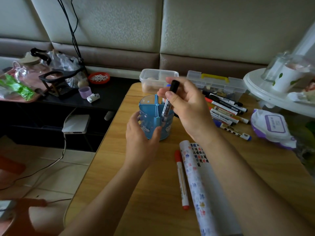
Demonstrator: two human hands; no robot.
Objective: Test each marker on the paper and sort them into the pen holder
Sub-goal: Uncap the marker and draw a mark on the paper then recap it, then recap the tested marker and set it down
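Nearest on the table point(119, 167): a roll of paper point(201, 176) with red, blue and black test marks, and just left of it a capped red marker point(182, 179), lying loose. Crosses above that roll with the right forearm, so risks nudging it into the red marker and sending either toward the near edge.

Farther in, cups the near wall of the blue pen holder point(150, 116) with the left hand point(141, 138), thumb and fingers curled round it. Pinches a black marker point(168, 101) in the right hand point(187, 106), thumb and fingertips clamped on the barrel just under the cap, cap up, lower end down inside the near-right compartment. Could catch on a divider or drop into the wrong section if released at this slant. Could tip the light holder should the left grip slacken.

Holder split by spokes into compartments: nothing visible in the left ones, and something blue-capped behind the right fingers, probably another marker, though hard to tell.

Right of the holder, a row of markers point(226, 111) near a pack of wipes point(271, 128). Farthest, a clear lidded box point(156, 77) with tan contents, unclear what, and beside it a clear case point(216, 82) with a yellow handle, holding small mixed bits.
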